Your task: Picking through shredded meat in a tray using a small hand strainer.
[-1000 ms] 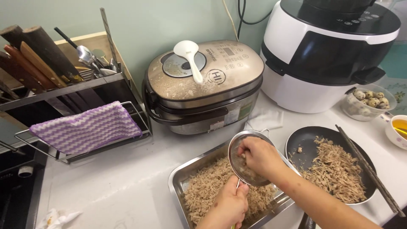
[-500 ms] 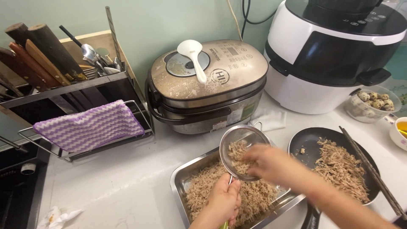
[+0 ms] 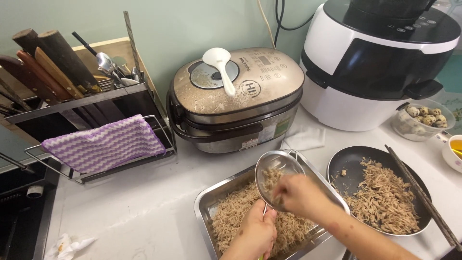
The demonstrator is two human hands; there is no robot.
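We grip the handle of a small wire-mesh strainer [image 3: 278, 177] with our left hand [image 3: 256, 233]; the fingers are wrapped tight around the handle, low in the view. The strainer sits tilted above the far end of a rectangular steel tray [image 3: 208, 207], and its bowl holds a small clump of shredded brown meat. Our right hand [image 3: 299, 195] reaches into the strainer bowl from the right. The fingers are curled narrow and touch the shreds; motion blur keeps us from telling whether they pinch any.

The tray rests on the white worktop [image 3: 130, 212] and carries a loose layer of the same shredded meat [image 3: 236, 219]. Just to the right of the tray stands a dark round pan [image 3: 351, 161] with a further heap of shreds. A pair of dark chopsticks [image 3: 421, 195] lies across the right rim of the pan.

Behind the tray stands a bronze-coloured rice cooker [image 3: 236, 98] with a white rice paddle [image 3: 220, 65] on its lid. To its right is a large white and black cooking appliance [image 3: 380, 62]. A clear bowl of speckled quail eggs [image 3: 423, 115] sits near the right edge. On the left, a purple and white cloth [image 3: 103, 144] hangs over a wire rack below a knife holder [image 3: 48, 72].
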